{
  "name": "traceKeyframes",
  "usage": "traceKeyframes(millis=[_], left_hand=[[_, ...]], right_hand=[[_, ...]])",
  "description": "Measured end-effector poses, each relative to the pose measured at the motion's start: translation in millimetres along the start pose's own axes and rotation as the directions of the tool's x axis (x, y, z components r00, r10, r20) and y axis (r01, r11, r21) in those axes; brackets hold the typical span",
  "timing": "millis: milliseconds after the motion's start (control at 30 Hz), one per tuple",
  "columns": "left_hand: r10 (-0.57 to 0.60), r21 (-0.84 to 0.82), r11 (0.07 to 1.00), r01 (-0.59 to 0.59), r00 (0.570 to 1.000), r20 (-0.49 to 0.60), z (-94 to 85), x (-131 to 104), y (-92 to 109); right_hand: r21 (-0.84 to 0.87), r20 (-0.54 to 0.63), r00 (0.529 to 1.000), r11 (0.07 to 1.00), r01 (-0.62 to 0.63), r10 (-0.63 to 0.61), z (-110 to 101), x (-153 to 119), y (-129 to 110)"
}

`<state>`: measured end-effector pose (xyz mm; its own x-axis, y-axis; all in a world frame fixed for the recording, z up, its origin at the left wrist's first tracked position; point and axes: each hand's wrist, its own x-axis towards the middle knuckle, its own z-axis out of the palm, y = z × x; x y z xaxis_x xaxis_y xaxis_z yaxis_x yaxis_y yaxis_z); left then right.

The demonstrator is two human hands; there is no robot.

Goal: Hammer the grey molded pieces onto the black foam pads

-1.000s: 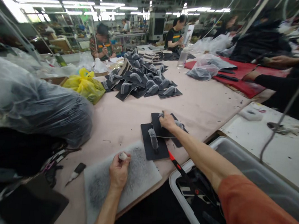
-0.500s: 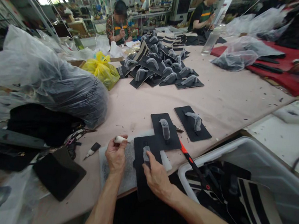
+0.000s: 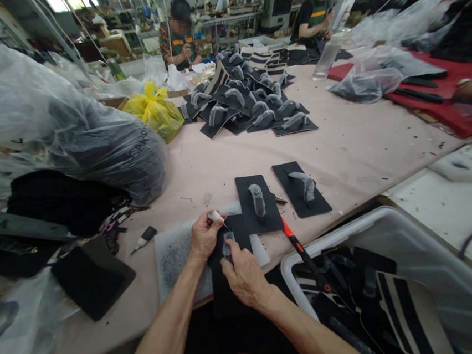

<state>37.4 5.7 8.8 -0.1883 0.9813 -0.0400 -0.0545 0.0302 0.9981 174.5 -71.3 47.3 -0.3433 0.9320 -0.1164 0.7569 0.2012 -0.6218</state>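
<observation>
A small white bottle [image 3: 216, 217] is gripped in my left hand [image 3: 205, 239], its thin tip over the upper part of a black panel [image 3: 225, 287]. My right hand [image 3: 245, 272] pinches the wrapped handle [image 3: 228, 244] of that same panel. The panel lies partly on a white speckled sheet [image 3: 175, 266] at the table's front edge. Just beyond it rests a second black panel [image 3: 243, 189] with a wrapped handle, and to its right a third one [image 3: 317, 199].
A grey bin [image 3: 352, 224] of panels stands at right, beside a red-and-black tool [image 3: 302, 251]. Further back are a pile of panels [image 3: 247, 103], a yellow bag [image 3: 154, 114] and a large plastic bag [image 3: 137, 162]. Two people sit across the table.
My left hand has moved right with the white bottle, from beside the panel to over its upper part. My right hand stays on the handle. The whole view has shifted slightly.
</observation>
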Motion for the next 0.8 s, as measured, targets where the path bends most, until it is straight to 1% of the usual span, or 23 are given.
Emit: traceKeyframes(millis=[67,167,267,333,400,467,500,533,567,600,633,667,700,733,767,800], left_hand=[[0.012,0.054,0.998,-0.013,1.0,0.012,0.1,-1,0],[0.033,0.126,0.991,-0.038,0.999,0.041,-0.1,0,0],[0.054,0.17,0.983,-0.062,0.997,0.054,0.0,0,-1],[0.066,0.207,0.975,-0.076,0.996,0.054,1.1,-1,-1],[0.078,0.252,0.964,-0.086,0.996,0.045,3.4,-1,1],[0.085,0.274,0.958,-0.09,0.996,0.031,6.2,-2,4],[0.09,0.28,0.955,-0.094,0.996,0.027,7.5,-2,5],[0.098,0.287,0.952,-0.102,0.995,0.028,8.5,-2,6],[0.11,0.301,0.947,-0.115,0.993,0.033,9.2,-3,6],[0.128,0.325,0.936,-0.135,0.991,0.043,9.6,-4,7],[0.151,0.354,0.921,-0.161,0.987,0.056,9.8,-4,7],[0.177,0.379,0.906,-0.191,0.982,0.07,9.7,-5,7],[0.203,0.397,0.891,-0.221,0.975,0.086,9.5,-6,6],[0.229,0.41,0.877,-0.251,0.968,0.103,9.4,-7,6],[0.249,0.417,0.866,-0.277,0.961,0.12,9.2,-8,6],[0.262,0.418,0.859,-0.295,0.955,0.137,9.1,-9,6]], right_hand=[[-0.028,-0.011,1.0,0.999,0.018,-0.018,0,1,0],[-0.013,-0.02,0.999,0.999,0.037,-0.038,-2,1,-1],[0.043,-0.038,0.998,0.998,0.056,-0.054,-6,-1,0],[0.114,-0.075,0.994,0.989,0.093,-0.085,-11,-3,7],[0.182,-0.172,0.98,0.974,0.132,-0.101,-21,-5,22],[0.168,-0.335,0.94,0.978,0.122,-0.06,-34,-8,46],[0.117,-0.416,0.909,0.99,0.079,-0.023,-42,-9,61],[0.042,-0.478,0.878,0.999,0.005,0.016,-49,-11,77],[-0.043,-0.508,0.86,0.995,-0.087,0.053,-56,-13,92],[-0.127,-0.497,0.863,0.976,-0.177,0.092,-62,-14,107],[-0.196,-0.454,0.88,0.947,-0.255,0.143,-67,-15,120],[-0.243,-0.388,0.9,0.92,-0.308,0.198,-71,-15,130],[-0.26,-0.316,0.916,0.906,-0.333,0.246,-74,-14,138],[-0.243,-0.243,0.928,0.908,-0.341,0.283,-77,-11,143],[-0.187,-0.167,0.933,0.919,-0.346,0.318,-80,-7,146],[-0.093,-0.088,0.932,0.929,-0.358,0.351,-83,-2,147]])
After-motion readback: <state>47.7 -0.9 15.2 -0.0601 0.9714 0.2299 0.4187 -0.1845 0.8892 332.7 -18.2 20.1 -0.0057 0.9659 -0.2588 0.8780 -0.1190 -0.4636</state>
